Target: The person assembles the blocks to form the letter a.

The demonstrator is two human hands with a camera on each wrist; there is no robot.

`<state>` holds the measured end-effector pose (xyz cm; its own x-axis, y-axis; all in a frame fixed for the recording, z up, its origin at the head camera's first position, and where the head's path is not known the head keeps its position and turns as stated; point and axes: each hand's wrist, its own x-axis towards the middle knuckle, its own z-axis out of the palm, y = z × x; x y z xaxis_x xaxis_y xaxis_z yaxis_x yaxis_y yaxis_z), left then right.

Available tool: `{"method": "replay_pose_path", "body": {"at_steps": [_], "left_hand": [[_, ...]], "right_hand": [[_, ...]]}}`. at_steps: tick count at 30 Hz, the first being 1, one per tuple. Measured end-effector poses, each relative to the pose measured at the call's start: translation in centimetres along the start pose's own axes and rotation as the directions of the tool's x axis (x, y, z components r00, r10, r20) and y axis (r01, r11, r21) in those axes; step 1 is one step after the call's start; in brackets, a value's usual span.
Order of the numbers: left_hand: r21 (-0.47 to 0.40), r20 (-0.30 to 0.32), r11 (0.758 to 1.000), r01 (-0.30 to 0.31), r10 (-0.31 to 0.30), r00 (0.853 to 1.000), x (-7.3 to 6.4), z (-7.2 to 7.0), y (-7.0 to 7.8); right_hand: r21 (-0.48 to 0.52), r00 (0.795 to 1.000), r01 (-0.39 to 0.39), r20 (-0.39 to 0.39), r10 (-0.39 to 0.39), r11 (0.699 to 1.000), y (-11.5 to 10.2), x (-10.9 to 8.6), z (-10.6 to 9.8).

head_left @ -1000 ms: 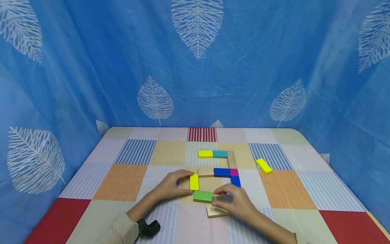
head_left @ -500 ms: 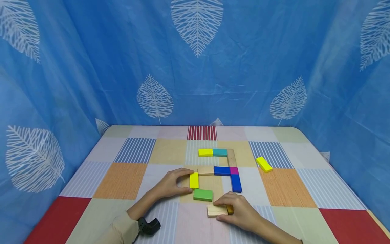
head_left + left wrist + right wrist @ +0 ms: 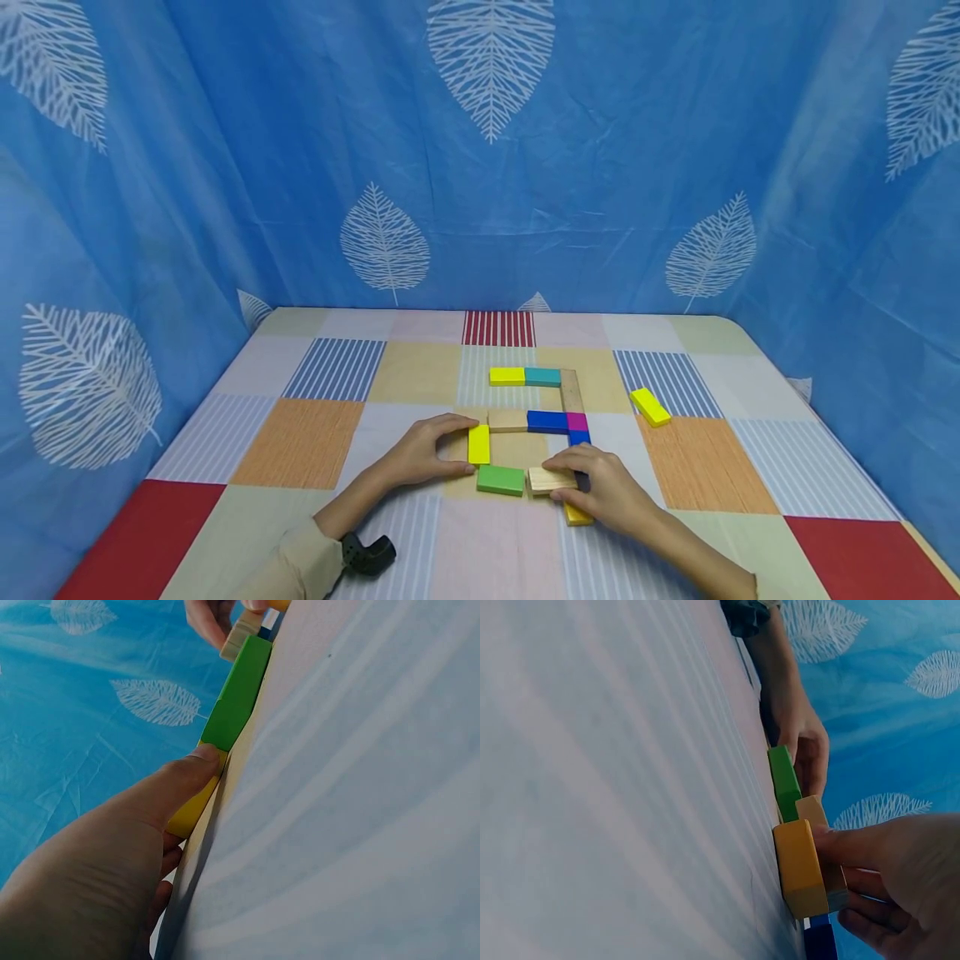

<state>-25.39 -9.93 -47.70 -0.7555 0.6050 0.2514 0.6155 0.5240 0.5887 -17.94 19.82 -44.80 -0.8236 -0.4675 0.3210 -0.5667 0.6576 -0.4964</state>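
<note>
Wooden block [image 3: 547,480] (right grip [image 3: 606,485] pinching) nearly meets green's [image 3: 501,480] edge; left grip [image 3: 420,452] holds yellow [image 3: 478,445].

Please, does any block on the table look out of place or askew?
Yes: a bright yellow rectangular block lies slanted, right of the other coloured and plain wooden blocks. It looks odd because it sits alone, while most others form straight lines and right angles.

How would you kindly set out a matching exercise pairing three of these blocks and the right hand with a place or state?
1. Green block
2. Teal block
3. Magenta block
4. Right hand

A. Touching dark blue blocks
B. Pinching a pale wooden block
C. Closest of these to the left hand
D. In the far row, beside a yellow block

Pairs: 1-C, 2-D, 3-A, 4-B
</note>
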Motion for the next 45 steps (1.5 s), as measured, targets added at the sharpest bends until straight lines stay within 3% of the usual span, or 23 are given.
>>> {"method": "replay_pose_path", "body": {"at_steps": [10, 19, 28, 45], "left_hand": [[0.005, 0.012, 1.000, 0.012, -0.012, 1.000, 0.0, 0.1, -0.1], [0.000, 0.013, 1.000, 0.015, -0.015, 1.000, 0.0, 0.1, -0.1], [-0.003, 0.003, 1.000, 0.005, -0.005, 1.000, -0.1, 0.0, -0.1], [-0.007, 0.004, 1.000, 0.000, 0.000, 1.000, 0.0, 0.0, 0.0]], "right_hand": [[-0.019, 0.998, 0.050, 0.035, -0.049, 0.999, 0.1, 0.4, 0.8], [0.004, 0.997, 0.042, 0.065, -0.042, 0.999, 0.0, 0.5, 1.1], [0.043, 0.993, 0.072, 0.095, -0.076, 0.996, -0.5, 2.1, 2.1], [0.066, 0.995, 0.091, 0.025, -0.093, 0.994, -0.2, 2.2, 2.8]]}}
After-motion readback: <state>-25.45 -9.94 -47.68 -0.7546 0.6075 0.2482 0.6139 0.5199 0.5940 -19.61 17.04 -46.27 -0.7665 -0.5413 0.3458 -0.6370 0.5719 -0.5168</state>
